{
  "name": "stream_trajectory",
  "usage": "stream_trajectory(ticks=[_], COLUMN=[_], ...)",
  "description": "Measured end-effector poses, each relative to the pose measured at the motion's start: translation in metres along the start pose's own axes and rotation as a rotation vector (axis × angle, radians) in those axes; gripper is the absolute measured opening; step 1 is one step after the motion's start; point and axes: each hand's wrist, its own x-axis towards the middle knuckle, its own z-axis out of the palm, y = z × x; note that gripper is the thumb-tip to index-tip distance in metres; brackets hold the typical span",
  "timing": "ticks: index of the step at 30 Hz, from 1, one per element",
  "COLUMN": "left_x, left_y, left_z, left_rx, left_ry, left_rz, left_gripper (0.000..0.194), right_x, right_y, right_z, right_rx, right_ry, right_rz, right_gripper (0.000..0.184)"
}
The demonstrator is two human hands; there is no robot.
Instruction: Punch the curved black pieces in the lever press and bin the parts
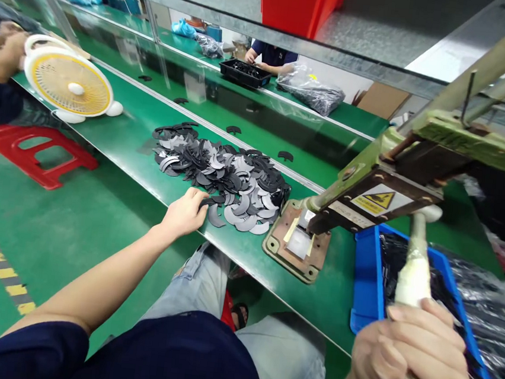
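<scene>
My left hand (pixel 186 212) is at the near edge of the green table, its fingers closed on a dark curved piece (pixel 209 202). Just beyond it lies a heap of black and grey crescent-shaped pieces (pixel 231 175). On the right, my right hand (pixel 414 360) is wrapped round the pale, taped lever handle (pixel 414 276) of a green hand press (pixel 360 182). The press stands on a square base plate (pixel 277 239) with a small light metal block (pixel 300 243) on it. A yellow warning label (pixel 381 199) is stuck on the press body.
A blue bin (pixel 366 284) with dark parts stands right of the press. Left are a white-and-yellow fan (pixel 70 82), a red stool (pixel 37 148) and another person's arm (pixel 2 52). A red bin (pixel 299 6) rests on the shelf above. A co-worker (pixel 272 57) sits opposite by a black tray (pixel 244 74).
</scene>
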Motion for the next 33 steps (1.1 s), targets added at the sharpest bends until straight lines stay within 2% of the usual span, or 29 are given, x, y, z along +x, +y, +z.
stream_trajectory(ticks=[2,5,9,12,14,19,23,29,33], left_x=[-0.008,-0.015,-0.013,-0.008,-0.005,-0.003,0.004,0.014,0.007], left_y=[0.002,0.005,0.006,0.007,0.01,0.022,0.027,0.029,0.028], left_z=[0.005,0.014,0.023,0.021,0.018,0.012,0.013,0.011,0.008], left_rx=[0.008,0.042,0.005,-0.099,-0.146,-0.063,-0.068,-0.231,-0.381], left_ry=[0.063,0.059,0.022,-0.038,-0.068,-0.092,-0.134,-0.132,-0.195], left_rz=[0.042,0.113,0.15,0.18,0.199,0.213,0.201,0.293,0.212], left_gripper=[0.046,0.062,0.06,0.055,0.058,0.067,0.062,0.047,0.03], right_x=[0.0,0.0,0.001,0.002,0.002,-0.001,-0.004,-0.004,-0.002], right_y=[-0.001,0.001,0.002,-0.001,-0.001,0.006,0.008,0.005,-0.002], right_z=[0.0,0.003,0.006,0.006,0.006,0.006,0.002,-0.003,-0.001], right_rx=[0.0,0.001,0.004,-0.004,-0.005,0.034,0.026,0.016,0.003], right_ry=[0.016,0.067,0.075,0.079,0.087,0.091,0.083,0.03,0.021], right_rz=[0.004,-0.017,-0.019,-0.01,-0.007,-0.059,-0.06,-0.026,-0.017], right_gripper=[0.048,0.052,0.052,0.052,0.052,0.051,0.05,0.043,0.042])
